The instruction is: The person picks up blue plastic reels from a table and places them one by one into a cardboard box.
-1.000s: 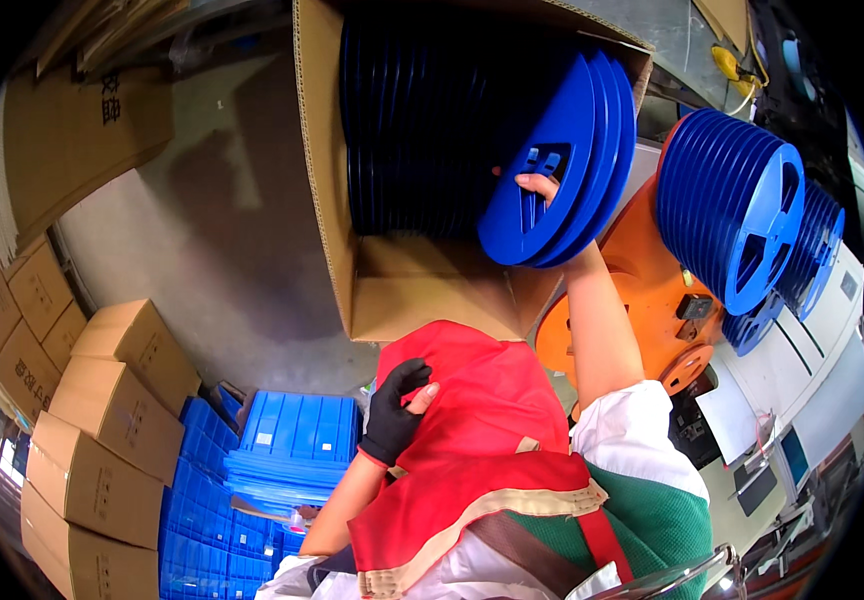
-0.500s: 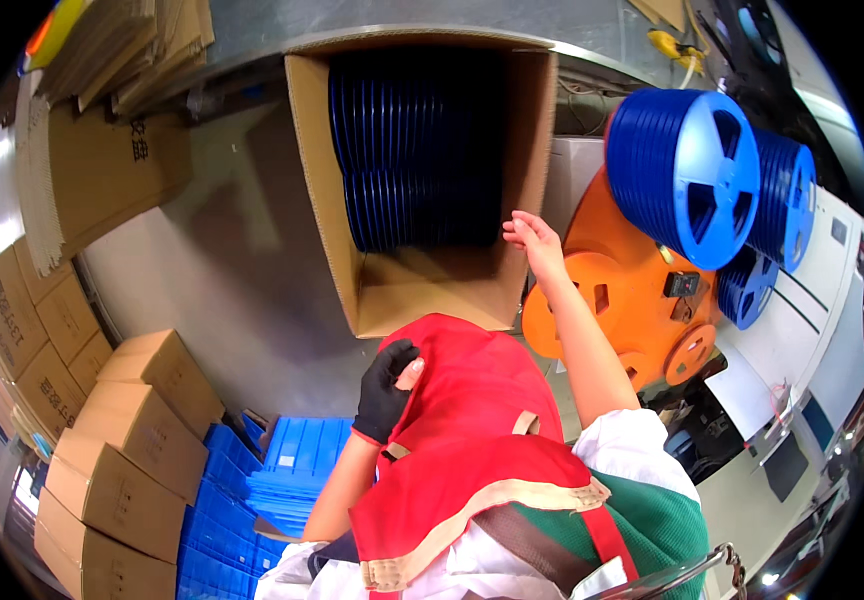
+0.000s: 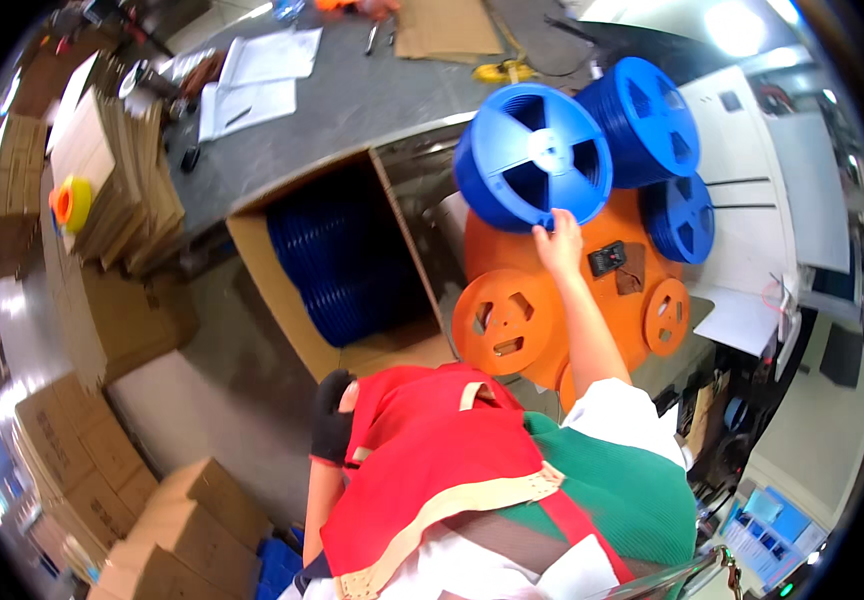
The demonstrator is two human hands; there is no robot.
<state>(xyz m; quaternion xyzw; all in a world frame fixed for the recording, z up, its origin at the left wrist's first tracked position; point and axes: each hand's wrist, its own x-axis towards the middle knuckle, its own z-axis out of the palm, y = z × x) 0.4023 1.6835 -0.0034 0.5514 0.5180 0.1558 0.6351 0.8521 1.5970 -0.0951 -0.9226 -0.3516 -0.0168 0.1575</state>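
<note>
My right hand (image 3: pixel 559 243) reaches to the lower rim of the front stack of blue plastic reels (image 3: pixel 574 165). Its fingertips overlap the rim and the thumb sits apart, with no reel gripped. Beside the red apron (image 3: pixel 432 430), my left hand (image 3: pixel 332 415), in a black glove with a bare thumb tip, has its fingers curled; nothing shows in them. Left of the reel stacks, an open cardboard box (image 3: pixel 287 315) holds blue reels (image 3: pixel 337 270) in two rows, its inner right side in deep shadow.
An orange stand (image 3: pixel 592 310) carries the reel stacks and a small black device (image 3: pixel 607 258). Behind the box runs a grey worktable (image 3: pixel 352 100) with papers (image 3: pixel 252 85) and flat cardboard. Closed cartons (image 3: pixel 187 530) are piled at the lower left. At the far edge another person's hand (image 3: pixel 377 8) shows.
My right hand has gone from the box's right edge to the front reel stack. The view has turned right, shifting the box left. My left hand stays curled by the apron.
</note>
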